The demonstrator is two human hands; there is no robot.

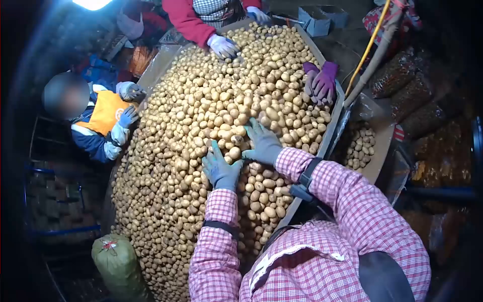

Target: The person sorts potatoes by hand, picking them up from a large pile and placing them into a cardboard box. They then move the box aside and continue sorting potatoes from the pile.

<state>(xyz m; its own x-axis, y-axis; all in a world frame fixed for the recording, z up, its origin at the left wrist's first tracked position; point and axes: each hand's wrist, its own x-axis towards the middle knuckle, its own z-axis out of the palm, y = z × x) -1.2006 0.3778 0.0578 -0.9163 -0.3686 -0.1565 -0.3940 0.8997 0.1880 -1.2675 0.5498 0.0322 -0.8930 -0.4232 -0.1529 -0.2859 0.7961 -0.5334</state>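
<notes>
A large heap of potatoes (176, 151) fills the wide sorting table in front of me. My left hand (221, 170), in a grey-green glove, rests on the heap with its fingers spread. Beside it, my right hand (265, 144) wears the same kind of glove and reaches across the potatoes, fingers apart. The two thumbs point towards each other, and a few potatoes (234, 152) lie just beyond them. Neither hand has closed around a potato. Parts of the fingertips touch or sink between the potatoes, so their exact contact is hard to see.
Co-workers' gloved hands are at the far edge (224, 46), the left side (129, 117) and the right side, in purple gloves (321, 83). A tied green sack (119, 264) stands at lower left. A pole (375, 63) rises by a box of potatoes (361, 146).
</notes>
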